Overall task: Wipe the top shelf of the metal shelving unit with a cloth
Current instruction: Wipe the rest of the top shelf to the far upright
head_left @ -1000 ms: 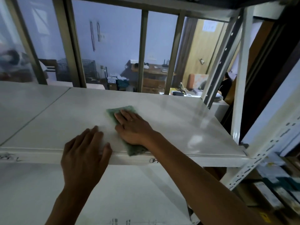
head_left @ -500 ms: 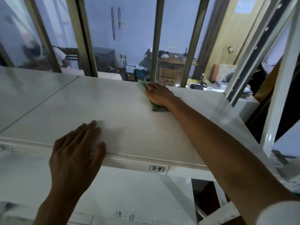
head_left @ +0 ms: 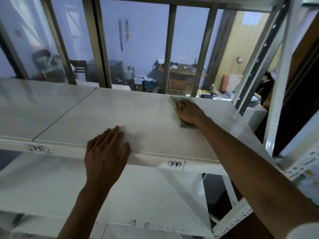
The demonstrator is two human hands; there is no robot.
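Pressing down with my right hand (head_left: pixel 189 112), I hold the green cloth (head_left: pixel 181 100) flat against the top shelf (head_left: pixel 138 118) near its far edge, fingers spread and laid over the cloth rather than curled around it; cloth shows past my fingertips toward the window frame (head_left: pixel 170 49) and again under my wrist; my right arm reaches across the shelf from the near right corner. My left hand (head_left: pixel 107 152) lies open, palm down, on the shelf's front lip, fingers flat on the white surface and thumb over the edge, gripping nothing; a small label reading 3-4 (head_left: pixel 174 164) sits on the front edge just to its right; a lower shelf (head_left: pixel 51 187) shows beneath.
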